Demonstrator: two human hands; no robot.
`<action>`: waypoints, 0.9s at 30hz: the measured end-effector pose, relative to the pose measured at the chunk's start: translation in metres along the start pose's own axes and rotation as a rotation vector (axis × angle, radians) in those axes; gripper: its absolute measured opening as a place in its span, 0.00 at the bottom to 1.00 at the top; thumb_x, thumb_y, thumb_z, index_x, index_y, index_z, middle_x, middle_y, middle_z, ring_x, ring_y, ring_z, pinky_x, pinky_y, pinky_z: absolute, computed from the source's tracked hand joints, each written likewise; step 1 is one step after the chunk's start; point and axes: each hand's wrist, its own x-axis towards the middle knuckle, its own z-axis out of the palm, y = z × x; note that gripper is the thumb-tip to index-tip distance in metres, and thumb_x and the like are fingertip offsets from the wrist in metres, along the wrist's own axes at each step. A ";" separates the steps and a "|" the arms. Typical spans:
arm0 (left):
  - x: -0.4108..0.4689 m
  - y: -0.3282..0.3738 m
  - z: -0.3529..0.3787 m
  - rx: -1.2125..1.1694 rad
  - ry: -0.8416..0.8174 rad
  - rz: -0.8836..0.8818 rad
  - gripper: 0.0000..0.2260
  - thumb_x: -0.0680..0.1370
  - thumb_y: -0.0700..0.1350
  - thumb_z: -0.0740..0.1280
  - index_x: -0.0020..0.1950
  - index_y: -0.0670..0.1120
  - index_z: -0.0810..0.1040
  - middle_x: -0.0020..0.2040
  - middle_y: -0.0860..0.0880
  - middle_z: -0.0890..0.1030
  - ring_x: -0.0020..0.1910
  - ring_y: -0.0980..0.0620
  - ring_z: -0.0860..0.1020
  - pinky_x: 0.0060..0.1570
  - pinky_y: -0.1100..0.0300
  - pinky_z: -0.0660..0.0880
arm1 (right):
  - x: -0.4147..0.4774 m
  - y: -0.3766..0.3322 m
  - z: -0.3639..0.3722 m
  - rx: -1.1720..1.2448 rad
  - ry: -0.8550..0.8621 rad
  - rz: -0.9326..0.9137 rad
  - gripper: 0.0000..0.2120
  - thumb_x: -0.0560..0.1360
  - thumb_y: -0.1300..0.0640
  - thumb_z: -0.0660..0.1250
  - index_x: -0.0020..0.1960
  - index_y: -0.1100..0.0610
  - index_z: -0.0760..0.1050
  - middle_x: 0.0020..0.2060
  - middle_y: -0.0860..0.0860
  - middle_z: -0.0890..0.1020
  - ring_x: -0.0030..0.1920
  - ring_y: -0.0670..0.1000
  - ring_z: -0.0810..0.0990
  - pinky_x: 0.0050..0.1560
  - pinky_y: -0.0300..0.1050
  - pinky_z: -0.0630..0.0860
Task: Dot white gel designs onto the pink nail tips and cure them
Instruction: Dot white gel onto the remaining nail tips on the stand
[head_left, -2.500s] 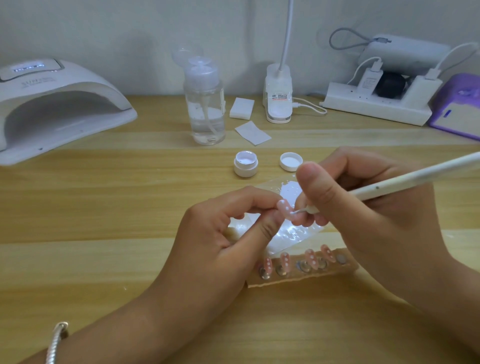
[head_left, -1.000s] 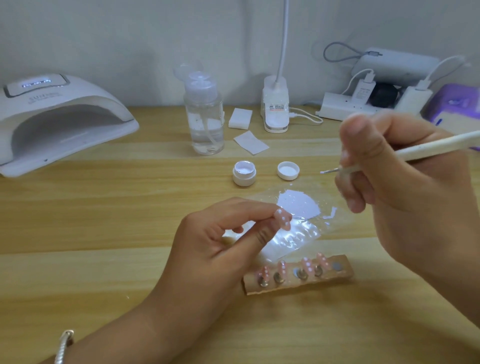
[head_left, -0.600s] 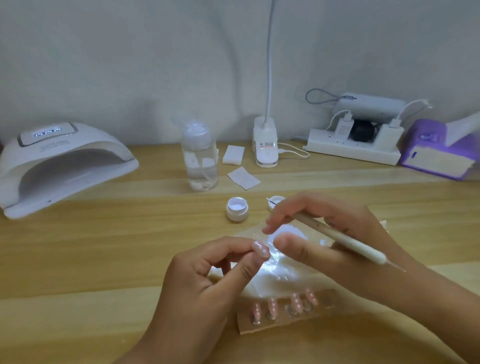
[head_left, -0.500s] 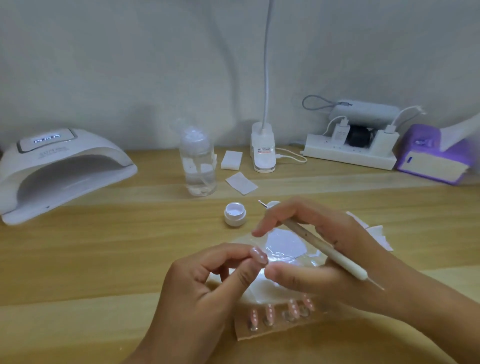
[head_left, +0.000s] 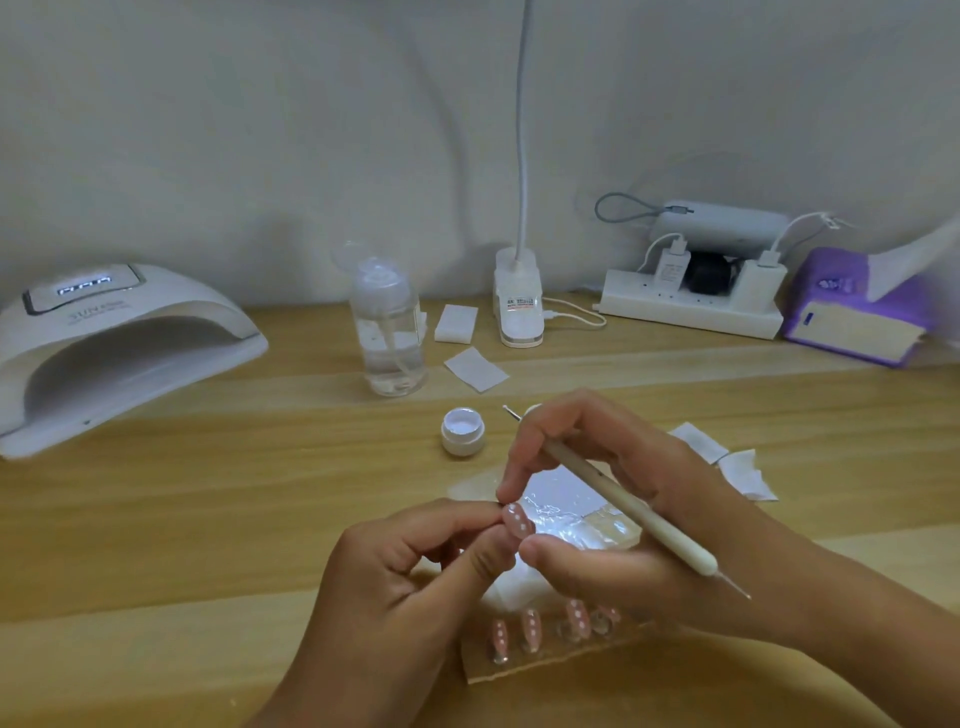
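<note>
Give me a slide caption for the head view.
Left hand pinches a dotted pink tip beside the right hand, which holds the pen.

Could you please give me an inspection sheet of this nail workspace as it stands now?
Surface: wooden table; glossy plastic film under the hands.
Job's things: dotted pink nail tip in hand; spare tips, also dotted, on a cardboard strip; open gel pot; dotting tool; cure lamp at left, display lit.
Clutter: pump bottle, wipes, purple tissue box.
Grippers: left hand pinches the pink nail tip; right hand holds the dotting tool, forefinger and thumb at the tip.
Cables: white leads and chargers at the power strip.
Surroundings: plain wall; clip lamp.
</note>
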 end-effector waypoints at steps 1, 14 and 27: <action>0.000 0.002 0.000 0.002 -0.004 -0.007 0.10 0.67 0.60 0.72 0.42 0.57 0.87 0.40 0.46 0.86 0.43 0.38 0.81 0.47 0.43 0.78 | -0.004 0.004 -0.001 -0.047 0.089 -0.002 0.14 0.68 0.67 0.74 0.50 0.59 0.75 0.43 0.51 0.84 0.47 0.51 0.82 0.56 0.41 0.75; -0.005 0.011 -0.002 0.102 -0.055 -0.031 0.13 0.71 0.62 0.66 0.49 0.60 0.85 0.44 0.56 0.85 0.40 0.55 0.81 0.41 0.67 0.75 | -0.010 -0.009 -0.031 -0.174 0.087 -0.025 0.16 0.68 0.64 0.75 0.53 0.59 0.73 0.43 0.51 0.84 0.50 0.54 0.82 0.58 0.47 0.76; -0.009 0.019 -0.002 0.940 -0.389 0.168 0.14 0.62 0.65 0.63 0.43 0.60 0.73 0.41 0.62 0.71 0.45 0.60 0.70 0.50 0.61 0.60 | -0.063 0.011 -0.027 -0.259 0.056 0.152 0.14 0.64 0.60 0.76 0.47 0.54 0.77 0.42 0.44 0.84 0.51 0.46 0.81 0.55 0.32 0.71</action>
